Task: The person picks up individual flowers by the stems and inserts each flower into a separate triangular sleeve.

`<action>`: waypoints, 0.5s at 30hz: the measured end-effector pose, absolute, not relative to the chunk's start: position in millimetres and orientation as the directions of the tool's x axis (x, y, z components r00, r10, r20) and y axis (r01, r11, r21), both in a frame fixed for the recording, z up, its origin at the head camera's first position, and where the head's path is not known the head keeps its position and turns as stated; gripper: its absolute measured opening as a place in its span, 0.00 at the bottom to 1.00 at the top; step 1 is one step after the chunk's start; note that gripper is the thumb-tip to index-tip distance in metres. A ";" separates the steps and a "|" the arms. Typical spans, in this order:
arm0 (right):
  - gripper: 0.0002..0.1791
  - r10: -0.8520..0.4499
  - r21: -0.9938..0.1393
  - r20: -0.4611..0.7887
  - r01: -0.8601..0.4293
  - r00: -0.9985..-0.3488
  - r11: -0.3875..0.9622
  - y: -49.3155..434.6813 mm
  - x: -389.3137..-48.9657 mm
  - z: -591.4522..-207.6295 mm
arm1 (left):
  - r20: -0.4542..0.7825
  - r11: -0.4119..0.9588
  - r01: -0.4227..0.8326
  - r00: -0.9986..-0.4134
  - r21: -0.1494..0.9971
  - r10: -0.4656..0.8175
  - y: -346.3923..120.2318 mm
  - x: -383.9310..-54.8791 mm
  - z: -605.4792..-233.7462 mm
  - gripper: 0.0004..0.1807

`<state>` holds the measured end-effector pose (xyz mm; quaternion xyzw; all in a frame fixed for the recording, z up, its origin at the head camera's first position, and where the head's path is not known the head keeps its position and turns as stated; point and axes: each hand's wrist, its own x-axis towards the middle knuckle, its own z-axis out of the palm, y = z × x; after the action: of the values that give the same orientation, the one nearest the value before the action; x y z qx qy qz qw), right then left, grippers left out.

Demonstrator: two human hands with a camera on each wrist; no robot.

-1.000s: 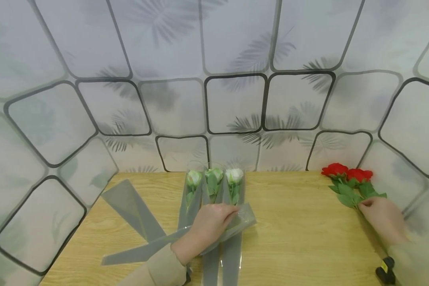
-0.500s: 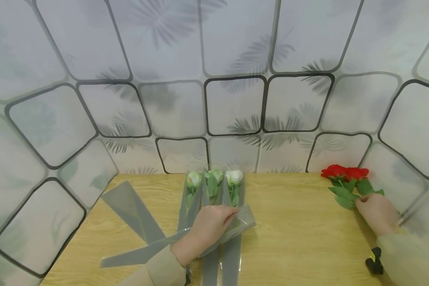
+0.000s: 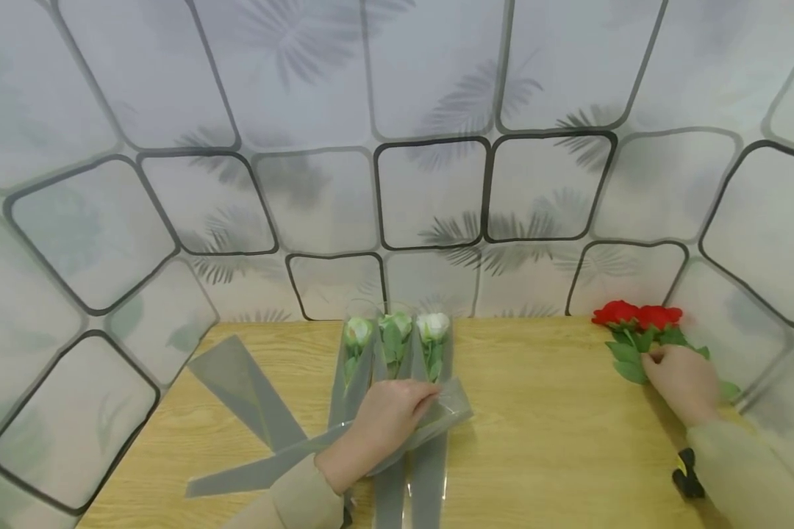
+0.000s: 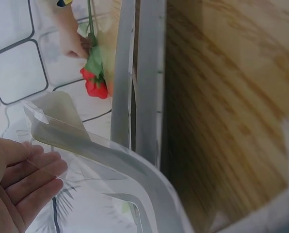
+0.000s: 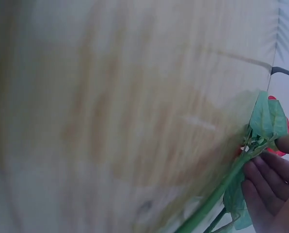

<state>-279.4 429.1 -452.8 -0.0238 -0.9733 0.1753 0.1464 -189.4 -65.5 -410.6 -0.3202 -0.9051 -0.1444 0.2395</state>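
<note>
While the left hand (image 3: 385, 417) pinches a clear wrapper (image 3: 448, 408) over the wrapped roses (image 3: 395, 338), the right hand (image 3: 684, 382) — well right of those — has got a leafy stem (image 5: 219, 190) pinched below red roses (image 3: 618, 314).

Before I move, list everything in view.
Pale roses: three, greenish white, central
Rose wrappers: three, gray, around these
Held wrapper: one, clear and gray, over these
Loose wrapper: one visible, gray, table's left
Red roses: two visible, red, far right
Leaves: several, green, on roses
Table: one, tan, underneath
Wall: one, patterned white, behind table
Wrist gear: at least one, black, right wrist
Cuffs: two, beige, forearms
Left hand: one, bare, pinching held wrapper
Right hand: one, bare, pinching rose stem
</note>
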 end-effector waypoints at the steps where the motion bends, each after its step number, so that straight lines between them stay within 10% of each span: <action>1: 0.17 0.089 -0.347 0.291 -0.019 -0.953 0.938 427.5 -280.0 -452.2 | 0.528 0.754 0.648 -0.679 0.107 0.509 -65.7 -189.4 -410.6 0.06; 15: 0.15 0.072 -0.371 0.312 -0.052 -0.947 0.927 423.9 -293.4 -446.4 | 0.517 0.759 0.644 -0.684 0.098 0.514 -63.9 -189.3 -409.8 0.06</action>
<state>-293.4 423.9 -446.4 -0.0052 -0.9681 0.1907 0.1622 -189.3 -63.9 -409.8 -0.3189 -0.9074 -0.1372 0.2368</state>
